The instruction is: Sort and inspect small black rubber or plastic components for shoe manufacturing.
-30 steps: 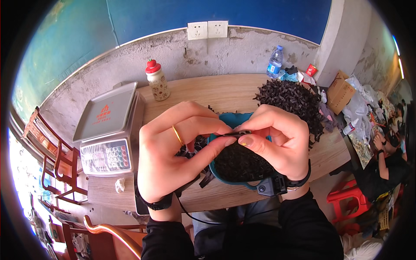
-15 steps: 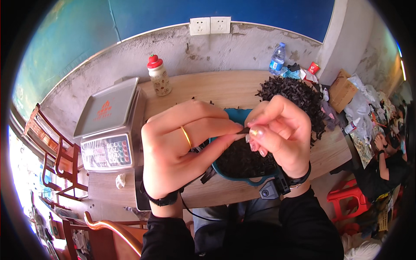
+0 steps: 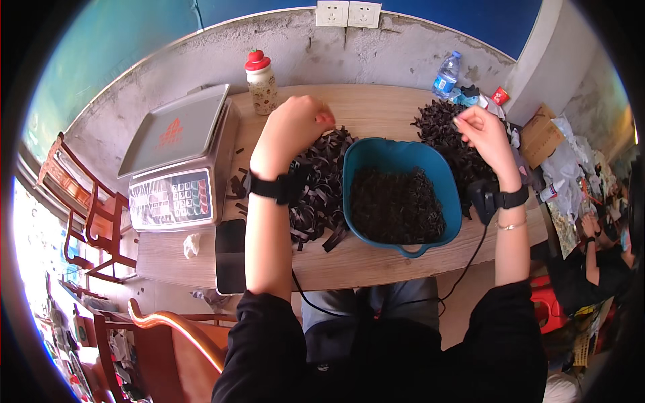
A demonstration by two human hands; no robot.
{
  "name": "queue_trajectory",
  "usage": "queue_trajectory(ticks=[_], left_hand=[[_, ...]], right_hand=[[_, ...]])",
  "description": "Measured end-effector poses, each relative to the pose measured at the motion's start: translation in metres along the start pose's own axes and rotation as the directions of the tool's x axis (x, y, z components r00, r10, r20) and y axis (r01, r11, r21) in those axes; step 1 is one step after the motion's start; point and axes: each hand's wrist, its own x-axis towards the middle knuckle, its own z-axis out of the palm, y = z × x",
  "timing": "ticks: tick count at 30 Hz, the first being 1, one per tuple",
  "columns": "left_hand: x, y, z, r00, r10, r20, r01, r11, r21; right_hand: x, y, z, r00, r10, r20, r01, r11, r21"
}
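My left hand [image 3: 293, 126] is raised over the far end of a pile of loose dark strips [image 3: 319, 195], left of a teal plastic tub [image 3: 449, 188]. Its fingers are curled in, their tips slightly blurred, and whatever they hold is hidden. My right hand [image 3: 486, 137] hovers by a second heap of short dark pieces [image 3: 437, 121], beyond the tub's right side. Thumb and fingers there are bent together in a pinch; I cannot make out anything between them. Many small dark pieces [image 3: 396, 205] lie inside the tub. Black bands circle both wrists.
A grey weighing scale [image 3: 171, 198] stands at the left, with a black phone [image 3: 230, 255] and crumpled tissue [image 3: 191, 245] nearby. Toward the wall are a red-capped bottle [image 3: 261, 87] and a clear water bottle [image 3: 446, 75]. Another person's arm [image 3: 591, 248] shows at far right.
My hands have parted from above the tub, left hand to the far left pile, right hand to the right heap. The small dark strip between their fingertips no longer shows. The view has shifted.
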Motion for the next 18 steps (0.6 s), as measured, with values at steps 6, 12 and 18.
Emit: queue_trajectory(ticks=[6, 12, 18], left_hand=[[0.007, -0.047, 0.063, 0.943, -0.145, 0.300, 0.113, 0.986, 0.121], [0.010, -0.028, 0.085, 0.833, -0.203, 0.515, 0.089, 0.967, 0.238], [0.016, -0.040, 0.087, 0.870, -0.096, 0.484, 0.075, 0.995, 0.064]], right_hand=[[-0.032, 0.008, 0.008, 0.995, -0.074, 0.067, 0.097, 0.892, -0.441], [-0.074, -0.009, 0.049, 0.705, -0.296, 0.644, 0.460, 0.882, -0.098], [-0.078, -0.028, 0.059, 0.625, -0.133, 0.769, 0.333, 0.937, -0.108]])
